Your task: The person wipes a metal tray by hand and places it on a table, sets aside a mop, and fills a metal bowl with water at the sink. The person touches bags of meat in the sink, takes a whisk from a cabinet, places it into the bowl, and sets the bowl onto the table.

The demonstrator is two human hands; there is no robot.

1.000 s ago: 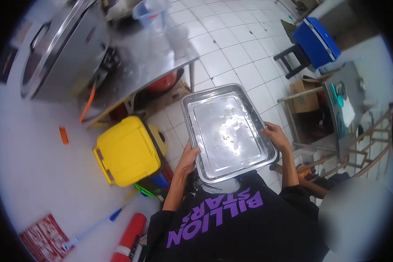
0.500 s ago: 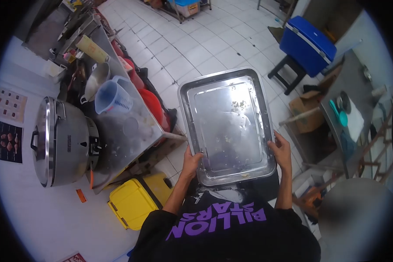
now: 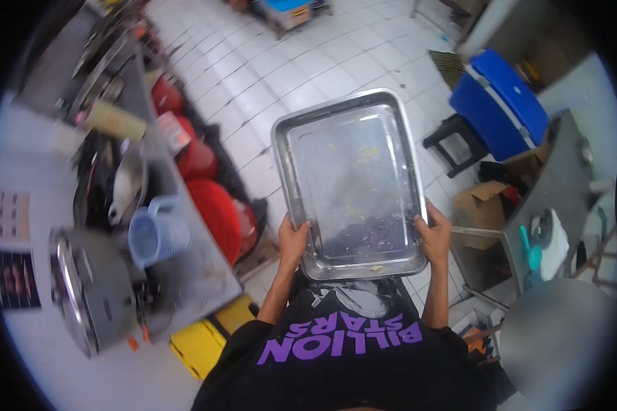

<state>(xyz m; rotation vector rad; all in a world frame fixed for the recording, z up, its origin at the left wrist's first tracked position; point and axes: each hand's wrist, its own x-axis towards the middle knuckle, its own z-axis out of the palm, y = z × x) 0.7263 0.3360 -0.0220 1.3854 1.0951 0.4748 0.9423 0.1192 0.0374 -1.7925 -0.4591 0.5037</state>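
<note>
A rectangular metal tray (image 3: 349, 185) is held out in front of my body, over the tiled floor. Small yellowish crumbs and wet-looking spots lie on its bottom. My left hand (image 3: 293, 240) grips the tray's left rim near the lower corner, thumb over the edge. On the opposite rim, my right hand (image 3: 433, 231) holds on in the same way, thumb on top. The fingers of both hands are partly hidden beneath the tray.
At left, a metal table (image 3: 192, 274) bears a blue jug (image 3: 159, 233) beside a large cooker (image 3: 96, 288). Red tubs (image 3: 212, 212) and a yellow bin (image 3: 200, 346) stand nearby. At right are a blue cooler (image 3: 500, 106), a black stool (image 3: 457, 145) and another table (image 3: 562, 161).
The view has swung, bringing the left table's contents and more floor into sight. Both hands keep hold of the tray, which now appears slightly higher and straighter.
</note>
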